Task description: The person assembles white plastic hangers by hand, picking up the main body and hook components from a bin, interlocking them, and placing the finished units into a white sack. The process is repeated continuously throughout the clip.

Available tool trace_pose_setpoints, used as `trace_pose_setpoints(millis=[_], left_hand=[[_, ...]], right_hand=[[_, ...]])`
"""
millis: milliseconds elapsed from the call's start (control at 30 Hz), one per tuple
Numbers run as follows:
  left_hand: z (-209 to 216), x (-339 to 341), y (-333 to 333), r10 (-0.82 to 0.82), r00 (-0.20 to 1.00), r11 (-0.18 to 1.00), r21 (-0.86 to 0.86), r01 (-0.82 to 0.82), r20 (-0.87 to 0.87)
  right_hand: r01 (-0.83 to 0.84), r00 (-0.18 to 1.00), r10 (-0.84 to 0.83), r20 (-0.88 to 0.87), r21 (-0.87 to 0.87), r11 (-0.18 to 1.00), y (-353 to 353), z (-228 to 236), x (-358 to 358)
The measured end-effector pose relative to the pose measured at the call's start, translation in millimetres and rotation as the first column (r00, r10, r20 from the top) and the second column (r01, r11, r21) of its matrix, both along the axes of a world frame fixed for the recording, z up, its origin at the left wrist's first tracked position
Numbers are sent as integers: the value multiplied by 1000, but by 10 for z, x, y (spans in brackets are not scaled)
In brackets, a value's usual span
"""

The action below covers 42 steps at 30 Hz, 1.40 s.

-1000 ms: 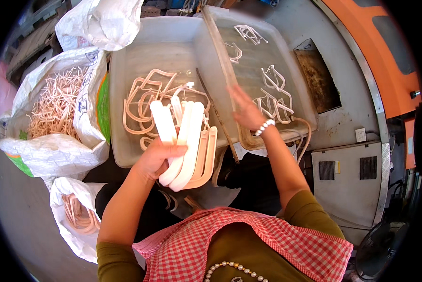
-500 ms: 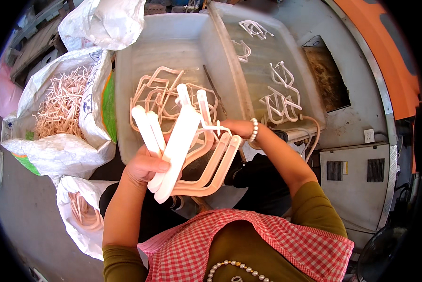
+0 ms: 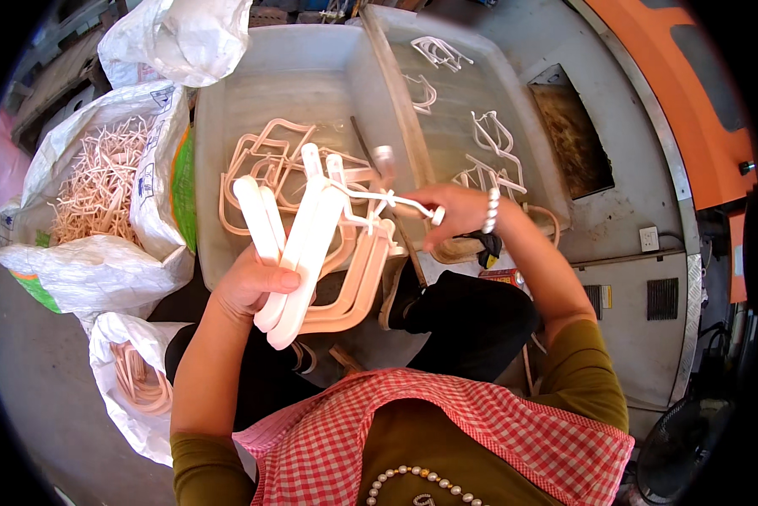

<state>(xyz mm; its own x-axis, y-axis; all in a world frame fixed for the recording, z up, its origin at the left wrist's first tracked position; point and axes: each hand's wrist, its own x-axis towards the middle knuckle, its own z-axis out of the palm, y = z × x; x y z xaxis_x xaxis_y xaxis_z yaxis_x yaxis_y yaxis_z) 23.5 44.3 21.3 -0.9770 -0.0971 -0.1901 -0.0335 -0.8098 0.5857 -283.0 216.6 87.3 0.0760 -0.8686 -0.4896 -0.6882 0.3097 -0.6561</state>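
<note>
The left hand (image 3: 252,282) grips a bundle of pale pink plastic hangers (image 3: 311,244) above the grey tub's near edge (image 3: 218,261); the right hand (image 3: 455,215), back from the far tray, now pinches a thin white plastic hook piece (image 3: 379,198) against the bundle.

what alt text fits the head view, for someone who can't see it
Seen from above, a person's left hand holds a bundle of pale pink plastic hangers while the right hand fits a thin white clip onto it, over a grey tub of more hangers.

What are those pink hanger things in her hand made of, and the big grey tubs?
The pink hanger frames in the left hand look like moulded plastic: smooth, evenly coloured, slightly glossy. The grey tubs seem plastic too, dull and cloudy, though that is less certain.
</note>
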Motion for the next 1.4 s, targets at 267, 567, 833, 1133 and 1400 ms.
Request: trace_pose_setpoints(millis=[267,567,833,1133,1400], left_hand=[[314,-33,102,56,998,986,-162,-49,43],[293,-20,-172,186,978,957,-208,-203,-96],[200,-121,4,66,998,940,-335,-62,3],[79,-14,-64,-72,966,974,189,122,-249],[368,17,-149,86,992,965,-239,-105,-90]], right_hand=[[-69,920,12,392,130,989,185,-799,344],[162,981,-145,128,-131,978,264,71,265],[-198,732,-27,-681,-251,947,199,243,112],[-490,676,-41,-736,-490,721,81,528,219],[-497,630,-65,-774,-466,732,100,635,379]])
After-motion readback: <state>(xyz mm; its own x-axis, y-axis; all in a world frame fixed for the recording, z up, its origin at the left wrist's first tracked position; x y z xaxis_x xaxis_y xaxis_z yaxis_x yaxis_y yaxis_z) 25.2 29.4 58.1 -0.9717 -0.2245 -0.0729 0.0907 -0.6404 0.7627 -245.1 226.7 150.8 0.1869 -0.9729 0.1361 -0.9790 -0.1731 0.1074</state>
